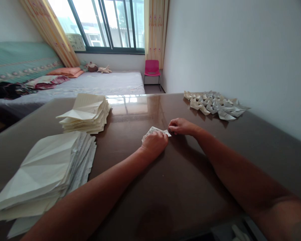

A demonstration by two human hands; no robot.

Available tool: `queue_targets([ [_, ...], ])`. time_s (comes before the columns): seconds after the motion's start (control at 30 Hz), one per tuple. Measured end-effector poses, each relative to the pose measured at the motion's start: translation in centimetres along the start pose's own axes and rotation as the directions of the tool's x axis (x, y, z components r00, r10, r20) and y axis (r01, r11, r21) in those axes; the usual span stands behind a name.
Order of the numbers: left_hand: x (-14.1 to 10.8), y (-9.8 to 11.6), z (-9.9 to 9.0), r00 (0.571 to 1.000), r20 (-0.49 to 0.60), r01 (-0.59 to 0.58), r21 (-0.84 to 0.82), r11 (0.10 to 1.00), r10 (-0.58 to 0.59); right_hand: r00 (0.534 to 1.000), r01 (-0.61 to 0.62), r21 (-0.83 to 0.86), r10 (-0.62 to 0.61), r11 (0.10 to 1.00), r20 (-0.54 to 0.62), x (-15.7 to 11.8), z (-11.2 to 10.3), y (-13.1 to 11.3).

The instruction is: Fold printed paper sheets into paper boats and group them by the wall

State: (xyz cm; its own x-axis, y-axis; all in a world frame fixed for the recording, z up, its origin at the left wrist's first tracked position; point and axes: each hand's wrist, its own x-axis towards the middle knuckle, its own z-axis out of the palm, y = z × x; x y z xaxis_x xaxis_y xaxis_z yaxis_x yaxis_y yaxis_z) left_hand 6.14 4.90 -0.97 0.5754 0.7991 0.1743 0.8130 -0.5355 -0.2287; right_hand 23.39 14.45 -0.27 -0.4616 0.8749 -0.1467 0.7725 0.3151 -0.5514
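Note:
Near the middle of the brown table, my left hand (156,142) is closed over a small folded piece of paper (153,130) that looks printed or written on. The paper's white pointed end sticks out past the fingers on the right. Just beyond that tip is my right hand (182,127), its thumb and fingers curled together. Whether it pinches anything is hidden. At the far right lies a cluster of folded paper boats (214,104), white and cream.
Creased cream sheets form a stack (86,112) at the back left. Closer to me on the left, a larger stack of creased paper (47,160) lies beside my left forearm. A white wall (228,50) borders the table's right side. Beyond the table are a bed (110,82) and a pink chair (152,68).

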Motion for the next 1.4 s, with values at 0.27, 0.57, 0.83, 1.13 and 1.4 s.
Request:
queue_targets([
  [0.27,-0.5,0.0,0.6,0.999,-0.032,0.017,0.006,1.000,-0.017,0.999,-0.015,0.208,0.006,0.978,0.046,-0.3,0.5,-0.5],
  [0.57,-0.7,-1.2,0.9,0.994,-0.061,0.079,-0.147,0.986,-0.089,0.986,0.162,0.078,-0.159,0.984,-0.041,-0.4,0.8,-0.3],
  [0.83,-0.9,-1.8,1.2,0.993,-0.036,0.105,-0.203,0.974,-0.114,0.962,0.270,0.021,-0.271,0.963,0.039,-0.5,0.3,0.3],
  [1.13,-0.3,-2.6,0.7,0.997,0.061,0.062,-0.204,0.977,-0.050,0.871,0.462,0.031,-0.460,0.886,0.171,-1.1,-1.2,1.7],
  [1.4,-0.3,-2.2,0.5,0.999,0.032,0.043,-0.164,0.986,-0.039,0.874,0.485,-0.322,-0.434,0.813,0.219,-3.0,-0.9,-1.4],
])
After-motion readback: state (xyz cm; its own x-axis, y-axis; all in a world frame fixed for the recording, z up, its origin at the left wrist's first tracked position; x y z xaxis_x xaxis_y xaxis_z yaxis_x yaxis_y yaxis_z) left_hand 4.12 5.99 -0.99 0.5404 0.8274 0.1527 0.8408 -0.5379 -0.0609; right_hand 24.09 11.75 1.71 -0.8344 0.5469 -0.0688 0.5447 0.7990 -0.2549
